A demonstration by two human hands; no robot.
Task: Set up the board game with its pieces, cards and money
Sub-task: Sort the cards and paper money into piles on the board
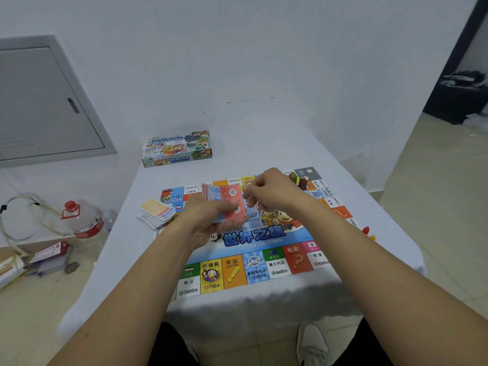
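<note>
The colourful game board (264,268) lies spread on a white-covered table (369,260). Over its middle, my left hand (208,223) grips a stack of paper money (224,204), a red note on top with blue notes behind. My right hand (272,191) hovers at the stack's right edge with curled fingers that seem to pinch a note's edge. A pile of cards (157,213) sits just left of the board. Small red and yellow pieces (368,232) lie off the board's right side, and darker pieces (298,179) stand near its far right corner.
The game box (177,148) lies at the table's far left. On the floor to the left stand a water bottle with a red cap (84,220), cables and some packets (50,256). A grey wall panel (39,101) is at far left. My shoe (313,344) shows below the table.
</note>
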